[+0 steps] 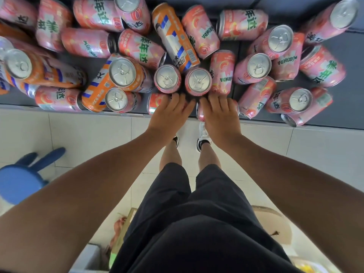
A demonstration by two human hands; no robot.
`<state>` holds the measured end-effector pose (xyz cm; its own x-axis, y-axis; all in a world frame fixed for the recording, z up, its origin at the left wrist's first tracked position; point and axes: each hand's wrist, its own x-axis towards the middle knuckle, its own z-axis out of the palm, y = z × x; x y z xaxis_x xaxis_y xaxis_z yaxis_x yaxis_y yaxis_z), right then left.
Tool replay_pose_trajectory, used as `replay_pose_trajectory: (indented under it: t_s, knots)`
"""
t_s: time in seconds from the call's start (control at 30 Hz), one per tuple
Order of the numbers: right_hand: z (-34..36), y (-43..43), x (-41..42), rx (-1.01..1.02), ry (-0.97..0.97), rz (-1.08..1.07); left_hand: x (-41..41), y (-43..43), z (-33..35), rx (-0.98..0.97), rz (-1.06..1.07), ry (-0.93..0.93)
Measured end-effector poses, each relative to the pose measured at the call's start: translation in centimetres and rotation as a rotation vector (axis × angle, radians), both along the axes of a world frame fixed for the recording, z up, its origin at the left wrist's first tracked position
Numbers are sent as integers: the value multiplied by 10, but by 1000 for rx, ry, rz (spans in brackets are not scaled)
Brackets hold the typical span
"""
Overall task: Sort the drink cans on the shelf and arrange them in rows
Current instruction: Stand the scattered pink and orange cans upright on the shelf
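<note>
Far left, 9 o'clock: a blue stool (17,184) with rabbit-ear shapes stood on the pale tiled floor (88,131), well apart from the shelf.
Shelf: a dark shelf (334,119) ran across the top of the view, from 10 o'clock to 2 o'clock, covered with a jumble of drink cans.
Left cans: orange cans with blue stripes (35,69) lay tumbled among pink Mirinda cans (86,43), some upright, most on their sides.
Centre cans: two pink cans stood upright side by side at 12 o'clock, one on the left (167,79) and one on the right (199,81), just behind the fingertips.
Left hand: the left hand (169,113) rested palm down at the shelf edge, fingers spread over a pink can lying on its side (155,102); whether it gripped the can could not be told.
Right hand: the right hand (220,115) lay likewise over another fallen pink can (201,115), its grip hidden.
Right cans: more pink cans (321,66) lay heaped toward 2 o'clock, a few upright.
Step in hand: likely starting a front row of pink cans; almost nothing looked sorted.
Next move: probably to stand these two fallen cans upright beside the standing pair, taking care not to knock neighbours off the edge.
</note>
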<state>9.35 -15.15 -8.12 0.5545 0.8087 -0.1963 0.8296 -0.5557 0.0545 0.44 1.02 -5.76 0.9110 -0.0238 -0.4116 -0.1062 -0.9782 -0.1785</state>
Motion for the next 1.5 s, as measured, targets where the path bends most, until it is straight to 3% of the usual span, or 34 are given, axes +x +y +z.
replay_pose_trajectory:
  t_s: [0.23, 0.43, 0.57, 0.8, 1.03, 1.23, 1.5]
  knots:
    - [20, -8, 7, 217, 238, -65, -6, 3, 15, -214, 39, -125]
    - [52, -14, 4, 389, 495, -387, -9, 4, 31, -448, 306, -179]
    - [60, -22, -4, 442, 655, -616, -10, -2, 37, -522, 358, -149]
    - [68, -22, -6, 384, 703, -724, 1, -1, 47, -538, 445, -76]
    - [91, -31, -14, 307, 640, -741, -1, 4, 72, -441, 300, -196]
    - [111, -63, -19, 299, 562, -929, 14, -23, 87, -478, 150, -284]
    - [105, -122, 33, 398, 543, -1097, 64, -92, 94, -534, 177, -128]
